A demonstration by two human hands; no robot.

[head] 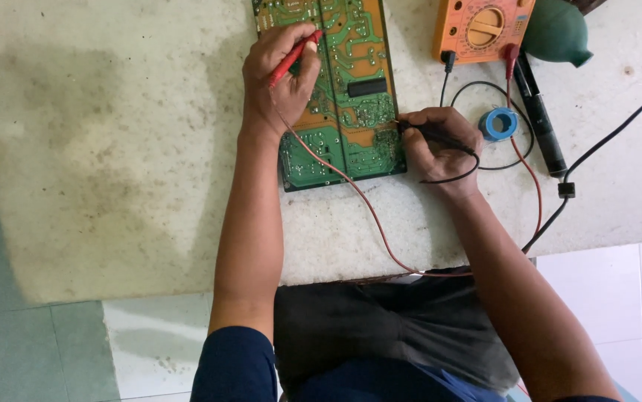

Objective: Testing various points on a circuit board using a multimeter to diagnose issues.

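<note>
Left hand (pixel 282 74) resting on green circuit board (pixel 336 97), fingers closed around red probe (pixel 295 58), tip angled up-right onto board. Right hand (pixel 440 145) at board's right edge, fingers pinching black probe (pixel 433 135), tip touching board. Board flat on counter (pixel 112 149). Orange multimeter (pixel 482 28) beyond right hand; blue tape roll (pixel 498 123) just beside it.

Green-and-orange circuit board (pixel 343 97), red probe (pixel 295 58), black probe (pixel 433 136), orange multimeter (pixel 483 28), seemingly blue ring (pixel 498 123).
</note>
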